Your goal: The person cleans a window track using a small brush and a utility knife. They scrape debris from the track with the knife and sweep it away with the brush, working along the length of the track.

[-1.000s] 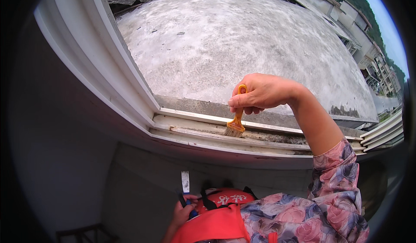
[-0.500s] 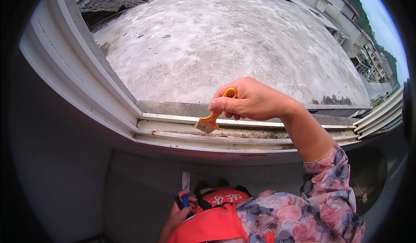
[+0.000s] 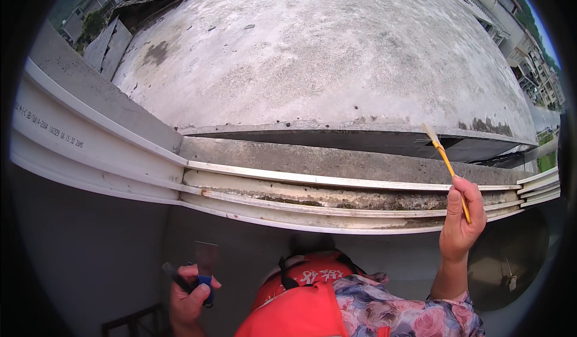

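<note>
In my right hand [image 3: 461,226], fingers closed, is a paintbrush [image 3: 448,160] with a yellow handle. Its pale bristles point up and away, past the window frame and over the outside ledge. Below the brush runs the white sliding-window track [image 3: 270,184], its groove streaked with brown and dark dirt [image 3: 360,200]. At the lower left, my left hand [image 3: 189,295] grips a putty knife [image 3: 205,265] with a blue handle and a flat blade. A dark-handled tool [image 3: 174,274] sits in the same hand; its kind is hard to make out.
Outside the window lies a broad grey concrete roof [image 3: 330,60], with a gap between it and the concrete ledge [image 3: 270,154]. White frame sides [image 3: 90,121] rise at left and right. A dark metal rack [image 3: 135,322] stands low at the left. My red apron [image 3: 288,313] hangs below the sill.
My right hand has lifted the paintbrush off the track and moved right, turning its bristles from down to up. My left hand has moved left with the putty knife. The view has shifted too.
</note>
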A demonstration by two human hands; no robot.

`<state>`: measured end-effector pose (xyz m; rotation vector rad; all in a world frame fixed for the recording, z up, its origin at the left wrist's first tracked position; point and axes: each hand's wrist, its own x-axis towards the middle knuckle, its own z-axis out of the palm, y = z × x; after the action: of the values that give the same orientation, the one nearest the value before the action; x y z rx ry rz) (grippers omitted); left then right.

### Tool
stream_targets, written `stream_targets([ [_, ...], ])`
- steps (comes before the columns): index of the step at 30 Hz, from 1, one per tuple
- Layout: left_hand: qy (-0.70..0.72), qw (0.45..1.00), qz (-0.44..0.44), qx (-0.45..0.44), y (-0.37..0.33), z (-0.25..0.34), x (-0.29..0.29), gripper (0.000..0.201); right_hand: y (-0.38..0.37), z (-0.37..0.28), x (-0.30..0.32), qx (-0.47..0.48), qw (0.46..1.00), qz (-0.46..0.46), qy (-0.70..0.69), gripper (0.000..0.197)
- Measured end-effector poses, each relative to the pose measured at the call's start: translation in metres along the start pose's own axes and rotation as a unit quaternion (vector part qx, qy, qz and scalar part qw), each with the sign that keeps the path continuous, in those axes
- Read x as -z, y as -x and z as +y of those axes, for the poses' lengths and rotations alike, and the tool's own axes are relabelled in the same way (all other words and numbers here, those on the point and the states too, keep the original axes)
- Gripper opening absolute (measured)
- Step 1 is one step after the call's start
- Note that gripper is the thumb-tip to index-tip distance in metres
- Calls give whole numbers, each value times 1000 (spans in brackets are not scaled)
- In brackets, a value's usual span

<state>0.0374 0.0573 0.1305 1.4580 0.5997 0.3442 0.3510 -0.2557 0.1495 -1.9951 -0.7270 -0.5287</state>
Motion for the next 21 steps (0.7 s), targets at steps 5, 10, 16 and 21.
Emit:
stream_targets([
  [5,-180,983,24,-18,-27,68,-15,11,36,16,13,36,992,-30,121,19],
  [10,-354,934,58,-8,-54,137,-57,15,45,9,18,68,991,-40,109,22],
  [16,-717,679,-115,-107,-117,180,-100,28,48,22,25,72,992,-44,98,23],
  [21,-800,568,-189,-25,-153,204,-100,16,42,20,30,102,989,-82,73,21],
])
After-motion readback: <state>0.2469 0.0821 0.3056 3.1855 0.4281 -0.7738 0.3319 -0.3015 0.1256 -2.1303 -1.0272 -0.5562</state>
